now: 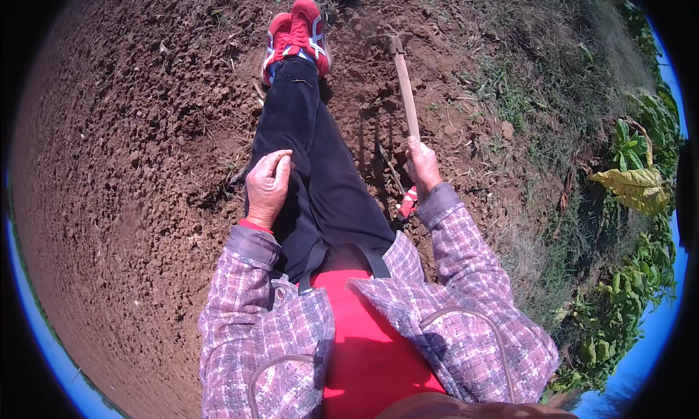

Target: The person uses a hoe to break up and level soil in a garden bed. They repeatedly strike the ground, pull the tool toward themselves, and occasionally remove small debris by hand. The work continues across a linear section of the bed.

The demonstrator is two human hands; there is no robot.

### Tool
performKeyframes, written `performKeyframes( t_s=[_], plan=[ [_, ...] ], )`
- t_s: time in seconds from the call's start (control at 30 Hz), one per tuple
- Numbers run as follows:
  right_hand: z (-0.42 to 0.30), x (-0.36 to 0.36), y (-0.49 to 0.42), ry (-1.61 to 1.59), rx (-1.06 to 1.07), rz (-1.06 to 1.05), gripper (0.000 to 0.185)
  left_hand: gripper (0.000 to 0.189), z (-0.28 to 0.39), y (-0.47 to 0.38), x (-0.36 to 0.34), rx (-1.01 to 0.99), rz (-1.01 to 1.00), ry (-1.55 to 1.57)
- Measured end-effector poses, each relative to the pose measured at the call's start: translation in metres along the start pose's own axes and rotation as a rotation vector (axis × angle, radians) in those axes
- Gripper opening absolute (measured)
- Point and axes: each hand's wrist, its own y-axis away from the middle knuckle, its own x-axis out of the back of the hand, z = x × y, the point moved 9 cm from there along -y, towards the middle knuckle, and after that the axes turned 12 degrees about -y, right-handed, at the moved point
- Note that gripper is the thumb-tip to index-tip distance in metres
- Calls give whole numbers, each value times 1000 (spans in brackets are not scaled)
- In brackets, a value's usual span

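My right hand (423,165) grips the wooden handle (407,91) of a digging tool, close to its lower end in the picture. The dark metal head (397,42) points away from me, over the soil; it looks like a mattock or pick, but its exact shape is blurred. My left hand (267,187) is over my thigh in dark trousers (338,173), fingers curled and thumb close to the index finger, with nothing visible in it. Beside my right wrist lies a small red and white object (407,203), partly hidden by the sleeve.
Loose, cloddy brown soil (136,146) spreads to the left. My legs stretch forward, crossed, ending in red shoes (297,37). Grass (508,91) grows to the right, with leafy plants (622,288) and a yellowed leaf (633,187) beyond. A dark strap (314,263) hangs across my front.
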Motion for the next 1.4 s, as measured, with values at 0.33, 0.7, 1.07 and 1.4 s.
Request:
performKeyframes(
  t_s=[0.33,0.7,1.07,1.4],
  plan=[
    [56,-16,-40,304,-225,110,61,14,-5,6,-1,11,0,42],
    [10,12,67,-145,-60,74,46,17,-11,5,-2,40,-11,27],
    [66,26,104,-205,-324,143,45,14,-10,7,-2,7,-3,21],
    [59,93,193,237,-156,245,52,15,-5,6,-7,0,-6,20]
  ],
)
